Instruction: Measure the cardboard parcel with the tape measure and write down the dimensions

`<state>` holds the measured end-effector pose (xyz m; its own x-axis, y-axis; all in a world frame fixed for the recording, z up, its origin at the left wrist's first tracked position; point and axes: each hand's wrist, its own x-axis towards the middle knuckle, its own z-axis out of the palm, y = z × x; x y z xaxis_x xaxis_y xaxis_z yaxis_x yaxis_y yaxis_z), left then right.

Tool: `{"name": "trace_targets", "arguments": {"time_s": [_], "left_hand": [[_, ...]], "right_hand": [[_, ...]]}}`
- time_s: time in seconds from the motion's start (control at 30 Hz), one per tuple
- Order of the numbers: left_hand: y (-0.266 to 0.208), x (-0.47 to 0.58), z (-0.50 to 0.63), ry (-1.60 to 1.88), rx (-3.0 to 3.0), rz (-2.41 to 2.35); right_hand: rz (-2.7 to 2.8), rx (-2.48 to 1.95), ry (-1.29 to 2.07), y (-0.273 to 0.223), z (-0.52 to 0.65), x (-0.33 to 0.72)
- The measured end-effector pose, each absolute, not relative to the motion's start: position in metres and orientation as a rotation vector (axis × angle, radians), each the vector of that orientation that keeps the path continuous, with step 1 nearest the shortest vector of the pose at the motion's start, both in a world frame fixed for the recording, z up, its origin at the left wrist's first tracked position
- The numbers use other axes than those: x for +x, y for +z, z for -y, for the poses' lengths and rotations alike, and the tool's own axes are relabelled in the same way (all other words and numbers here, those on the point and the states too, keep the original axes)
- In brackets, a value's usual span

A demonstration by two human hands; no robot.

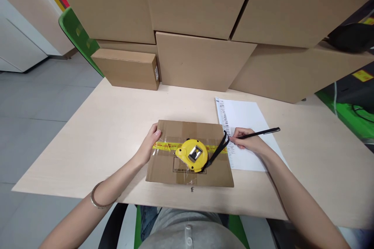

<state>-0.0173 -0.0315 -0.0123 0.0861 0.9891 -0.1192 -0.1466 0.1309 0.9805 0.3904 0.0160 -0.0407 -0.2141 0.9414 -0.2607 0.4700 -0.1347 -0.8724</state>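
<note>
A flat cardboard box (175, 132) with a strip of yellow printed tape lies near the table's front edge. Its left side is gripped by my left hand (150, 142), thumb on top and the other fingers mostly hidden. On the box rests a yellow tape measure (195, 155), its black wrist strap (217, 151) reaching over the right edge. My right hand (245, 140) is closed around a black pen (263, 132), over a white sheet of paper (248, 114). Handwritten lines run down the sheet's left side, beside the box.
Large cardboard boxes (201, 60) are stacked along the back of the table (102, 136). A smaller closed carton (128, 68) stands at the back left, in front of a green panel (77, 33). Dark equipment and a green surface (349, 114) are at the right.
</note>
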Motion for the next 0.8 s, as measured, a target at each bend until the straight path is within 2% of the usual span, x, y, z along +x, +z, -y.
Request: {"name": "trace_targets", "arguments": {"time_s": [0.8], "left_hand": [[-0.0196,-0.0215,0.0290,1.112,1.082,-1.068]], "right_hand": [[1.648,-1.600,1.351,-0.0399,-0.0208,0.3900]]}}
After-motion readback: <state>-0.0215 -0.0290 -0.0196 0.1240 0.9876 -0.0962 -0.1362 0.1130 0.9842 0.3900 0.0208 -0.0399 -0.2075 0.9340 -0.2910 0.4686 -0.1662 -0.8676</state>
